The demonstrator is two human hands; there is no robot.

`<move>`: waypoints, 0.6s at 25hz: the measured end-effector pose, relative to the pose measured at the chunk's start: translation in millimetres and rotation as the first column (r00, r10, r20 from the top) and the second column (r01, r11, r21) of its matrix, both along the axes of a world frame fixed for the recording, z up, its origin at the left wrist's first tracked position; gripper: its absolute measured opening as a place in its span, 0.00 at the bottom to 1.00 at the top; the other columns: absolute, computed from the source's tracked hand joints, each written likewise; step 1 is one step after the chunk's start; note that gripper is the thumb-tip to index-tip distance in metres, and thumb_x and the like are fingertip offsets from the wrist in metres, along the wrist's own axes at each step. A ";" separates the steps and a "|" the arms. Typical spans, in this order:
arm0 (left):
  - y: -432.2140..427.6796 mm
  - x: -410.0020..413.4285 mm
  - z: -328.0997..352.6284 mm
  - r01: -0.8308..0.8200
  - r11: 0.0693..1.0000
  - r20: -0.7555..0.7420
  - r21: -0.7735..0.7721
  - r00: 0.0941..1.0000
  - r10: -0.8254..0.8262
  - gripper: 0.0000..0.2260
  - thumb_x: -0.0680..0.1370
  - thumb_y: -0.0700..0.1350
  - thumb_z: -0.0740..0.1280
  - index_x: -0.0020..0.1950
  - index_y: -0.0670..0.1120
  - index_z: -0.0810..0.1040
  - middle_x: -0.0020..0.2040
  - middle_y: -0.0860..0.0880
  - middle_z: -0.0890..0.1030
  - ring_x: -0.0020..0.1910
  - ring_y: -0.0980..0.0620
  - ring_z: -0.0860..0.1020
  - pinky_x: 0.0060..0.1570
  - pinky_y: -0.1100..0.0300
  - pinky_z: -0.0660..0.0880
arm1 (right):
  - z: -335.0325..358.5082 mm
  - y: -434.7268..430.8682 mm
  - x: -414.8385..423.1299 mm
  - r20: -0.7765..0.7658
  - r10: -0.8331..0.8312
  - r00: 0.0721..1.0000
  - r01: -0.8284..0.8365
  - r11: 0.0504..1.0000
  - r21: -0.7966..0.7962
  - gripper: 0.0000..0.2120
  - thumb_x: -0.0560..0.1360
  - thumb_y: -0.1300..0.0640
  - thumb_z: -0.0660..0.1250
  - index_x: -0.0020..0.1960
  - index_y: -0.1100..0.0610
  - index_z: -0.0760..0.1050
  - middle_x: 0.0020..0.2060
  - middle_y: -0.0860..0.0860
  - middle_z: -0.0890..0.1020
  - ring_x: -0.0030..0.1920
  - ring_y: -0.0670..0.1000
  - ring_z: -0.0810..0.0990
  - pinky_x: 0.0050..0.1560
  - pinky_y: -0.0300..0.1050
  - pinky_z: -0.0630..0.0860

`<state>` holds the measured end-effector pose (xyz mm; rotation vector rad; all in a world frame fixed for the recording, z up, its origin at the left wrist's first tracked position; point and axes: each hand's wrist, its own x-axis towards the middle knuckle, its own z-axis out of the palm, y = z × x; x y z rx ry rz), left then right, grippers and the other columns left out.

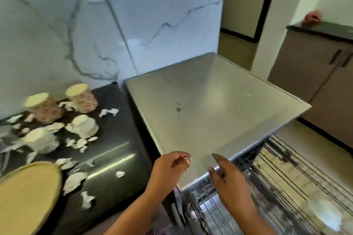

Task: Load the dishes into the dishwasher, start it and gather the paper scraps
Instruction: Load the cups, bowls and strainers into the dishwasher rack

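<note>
Cups [63,112] left of dishwasher [214,108]

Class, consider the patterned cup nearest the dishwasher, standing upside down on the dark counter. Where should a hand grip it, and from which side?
Probably grip the patterned cup round its upper side wall, coming from above on the dishwasher side. It stands rim-down with its flat base up, no handle shows, and a second patterned cup and paper scraps crowd its other side.

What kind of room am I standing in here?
Most likely a home kitchen: a dishwasher with its wire rack pulled out, upturned cups and paper scraps on a dark counter, and a marble-look backsplash behind.
</note>
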<state>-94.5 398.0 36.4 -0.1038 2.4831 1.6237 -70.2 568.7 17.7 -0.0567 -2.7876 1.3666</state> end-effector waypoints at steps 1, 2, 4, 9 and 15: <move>-23.3 1.4 4.0 -0.042 0.999 -0.023 -0.006 0.999 0.042 0.10 0.76 0.40 0.67 0.45 0.56 0.80 0.36 0.55 0.82 0.36 0.60 0.79 0.42 0.67 0.75 | 5.1 -20.6 -7.2 -0.005 0.034 0.999 -0.034 0.999 -0.001 0.21 0.77 0.54 0.63 0.69 0.54 0.68 0.62 0.52 0.76 0.48 0.44 0.75 0.47 0.26 0.68; -45.5 1.9 6.7 -0.082 0.997 -0.041 -0.013 0.996 0.082 0.10 0.76 0.40 0.67 0.44 0.57 0.80 0.35 0.55 0.82 0.35 0.61 0.78 0.42 0.67 0.75 | 8.7 -39.7 -13.8 -0.003 0.059 0.998 -0.059 0.998 -0.008 0.21 0.77 0.54 0.63 0.69 0.55 0.68 0.64 0.51 0.75 0.53 0.48 0.76 0.51 0.29 0.68; -91.1 2.1 11.6 -0.178 0.984 -0.067 -0.004 0.982 0.178 0.11 0.75 0.40 0.68 0.42 0.58 0.80 0.32 0.55 0.81 0.33 0.60 0.78 0.41 0.62 0.76 | 15.4 -80.5 -26.5 -0.009 0.104 0.995 -0.104 0.995 -0.013 0.20 0.76 0.55 0.65 0.68 0.55 0.70 0.65 0.49 0.74 0.58 0.53 0.76 0.53 0.32 0.67; -202.5 10.3 18.5 -0.426 0.897 -0.073 0.115 0.897 0.436 0.11 0.74 0.37 0.69 0.40 0.54 0.81 0.31 0.54 0.81 0.32 0.58 0.77 0.38 0.62 0.75 | 31.5 -184.7 -51.1 -0.061 0.260 0.964 -0.260 0.966 0.009 0.21 0.75 0.54 0.66 0.67 0.54 0.70 0.62 0.49 0.76 0.51 0.47 0.76 0.53 0.31 0.68; -286.3 6.5 27.0 -0.563 0.784 -0.029 0.262 0.807 0.589 0.07 0.73 0.35 0.70 0.45 0.46 0.81 0.36 0.49 0.83 0.33 0.59 0.79 0.32 0.68 0.75 | 40.0 -268.0 -76.9 -0.065 0.408 0.911 -0.402 0.912 0.085 0.23 0.76 0.52 0.65 0.70 0.52 0.66 0.63 0.47 0.75 0.38 0.36 0.69 0.43 0.24 0.67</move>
